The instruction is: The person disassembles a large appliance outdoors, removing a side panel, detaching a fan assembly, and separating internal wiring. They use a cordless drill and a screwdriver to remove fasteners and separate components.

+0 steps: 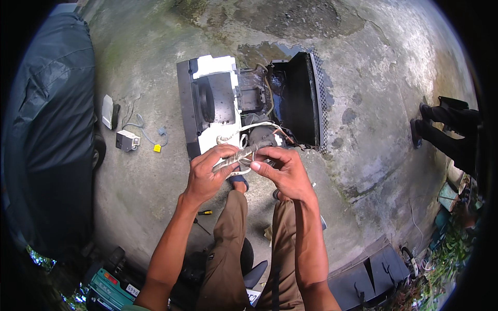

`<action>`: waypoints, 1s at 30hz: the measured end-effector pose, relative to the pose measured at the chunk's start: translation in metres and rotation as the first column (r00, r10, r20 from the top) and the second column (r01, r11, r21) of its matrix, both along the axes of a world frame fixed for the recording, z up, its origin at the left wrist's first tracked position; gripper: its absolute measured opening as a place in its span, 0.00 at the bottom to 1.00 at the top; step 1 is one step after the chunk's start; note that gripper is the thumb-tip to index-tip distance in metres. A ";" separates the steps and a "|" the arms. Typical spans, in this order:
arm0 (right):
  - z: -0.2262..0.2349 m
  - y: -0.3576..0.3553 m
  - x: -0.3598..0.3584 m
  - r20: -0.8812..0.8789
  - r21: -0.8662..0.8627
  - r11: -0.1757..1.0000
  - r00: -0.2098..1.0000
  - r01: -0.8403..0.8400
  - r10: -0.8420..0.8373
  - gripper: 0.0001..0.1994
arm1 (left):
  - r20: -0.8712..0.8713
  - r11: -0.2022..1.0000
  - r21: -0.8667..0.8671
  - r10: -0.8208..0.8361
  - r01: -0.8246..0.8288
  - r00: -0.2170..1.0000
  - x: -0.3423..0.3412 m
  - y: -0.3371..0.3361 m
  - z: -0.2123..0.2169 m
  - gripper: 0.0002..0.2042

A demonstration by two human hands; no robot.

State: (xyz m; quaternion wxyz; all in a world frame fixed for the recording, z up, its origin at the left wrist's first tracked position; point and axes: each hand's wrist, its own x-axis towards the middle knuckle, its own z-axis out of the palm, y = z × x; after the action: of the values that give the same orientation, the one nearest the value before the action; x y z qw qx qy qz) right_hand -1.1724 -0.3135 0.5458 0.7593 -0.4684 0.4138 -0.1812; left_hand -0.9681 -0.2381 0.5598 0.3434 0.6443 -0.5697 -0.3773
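Cable (239, 156), a mottled, wrinkled bundle of pale strands, sits near the clock's centre, pinched in both the left hand (209, 173) and right hand (286, 173), with a boxy, opened machine (253, 96) toward twelve on rough, stained concrete (363, 217).

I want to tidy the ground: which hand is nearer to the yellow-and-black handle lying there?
Left. The left hand is above the handle in the picture; the right hand is farther, up and to its right. Both hold the cables.
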 end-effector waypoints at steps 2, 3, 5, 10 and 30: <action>-0.002 0.000 -0.002 0.049 0.094 0.995 0.999 -0.016 0.011 0.15 | -0.032 0.999 0.042 -0.018 0.020 0.999 0.001 0.000 0.003 0.14; -0.003 0.001 -0.003 0.038 0.154 0.988 0.999 -0.030 0.025 0.15 | -0.048 0.997 0.077 -0.028 0.031 0.998 0.001 0.001 0.004 0.13; -0.005 0.002 -0.004 0.101 0.153 0.987 0.995 -0.041 0.026 0.16 | -0.102 0.992 0.125 0.007 0.006 0.995 0.001 0.003 0.006 0.13; -0.011 0.010 -0.005 0.154 0.352 0.936 0.985 0.016 -0.075 0.16 | -0.275 0.969 0.237 0.132 -0.066 0.952 -0.002 0.009 0.007 0.11; -0.032 0.011 0.001 0.264 0.354 0.927 0.964 -0.127 0.032 0.13 | -0.485 0.986 0.166 0.054 0.032 0.873 0.009 0.018 -0.001 0.15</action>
State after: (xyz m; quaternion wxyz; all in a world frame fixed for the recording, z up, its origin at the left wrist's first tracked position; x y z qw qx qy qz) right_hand -1.1718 -0.3026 0.5135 0.8869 -0.3073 0.3205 -0.1277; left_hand -0.9590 -0.2199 0.5591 0.4223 0.5582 -0.4269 -0.5726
